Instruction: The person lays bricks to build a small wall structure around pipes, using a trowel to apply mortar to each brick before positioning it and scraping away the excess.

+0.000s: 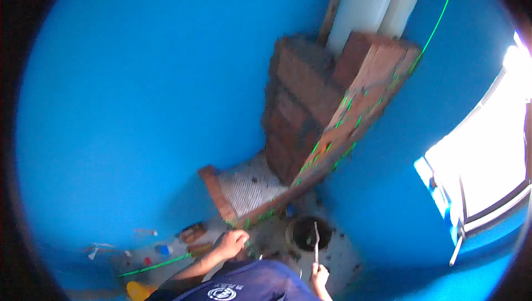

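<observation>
My right hand [320, 276] is closed around the handle of a trowel [316, 244], its thin blade seen nearly edge-on and pointing away from me. Just beyond, the blade overlaps a round dark bucket [302, 231] whose contents are hard to make out. To the left, my left hand [235, 241] is closed with the fingers curled in; anything inside is hidden. Ahead of it rises a low, stepped brick wall [299, 112]. A short row of bricks [217, 194] turns the corner around a pale ribbed patch [252, 188].
White pipes [368, 2] stand behind the brickwork against blue walls [138, 90]. A green laser line crosses the bricks and floor. Loose brick pieces [193, 233] and small scraps lie at lower left, near a yellow object [138, 290]. A bright window [482, 146] is at right.
</observation>
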Demonstrator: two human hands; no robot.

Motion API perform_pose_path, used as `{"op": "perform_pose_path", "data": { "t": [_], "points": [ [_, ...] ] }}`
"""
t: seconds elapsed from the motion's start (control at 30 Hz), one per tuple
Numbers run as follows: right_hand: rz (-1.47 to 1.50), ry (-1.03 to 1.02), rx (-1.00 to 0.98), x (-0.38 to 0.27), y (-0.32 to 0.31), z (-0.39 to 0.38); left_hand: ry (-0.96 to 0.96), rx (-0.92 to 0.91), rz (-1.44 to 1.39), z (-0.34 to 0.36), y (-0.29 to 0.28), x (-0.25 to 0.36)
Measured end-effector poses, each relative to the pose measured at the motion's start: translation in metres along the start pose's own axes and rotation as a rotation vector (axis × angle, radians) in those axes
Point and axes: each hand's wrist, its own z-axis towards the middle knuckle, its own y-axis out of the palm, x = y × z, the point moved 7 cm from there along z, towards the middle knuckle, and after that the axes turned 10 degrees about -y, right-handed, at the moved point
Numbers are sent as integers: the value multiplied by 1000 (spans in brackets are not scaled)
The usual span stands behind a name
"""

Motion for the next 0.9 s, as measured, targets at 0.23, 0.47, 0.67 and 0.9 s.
{"op": "perform_pose_path", "data": {
  "t": [0.23,0.47,0.67,0.9],
  "points": [
    [-199,374,-283,146,0,-65,-287,-50,-131,3,48,-139],
    [191,465,-266,127,-5,-28,-1139,219,-752,-243,97,-485],
    [-280,14,-653,236,76,42,-1046,277,-718,-344,138,-394],
    [-281,61,-769,278,186,61,-1003,296,-438,-310,194,-303]
  ]
}}
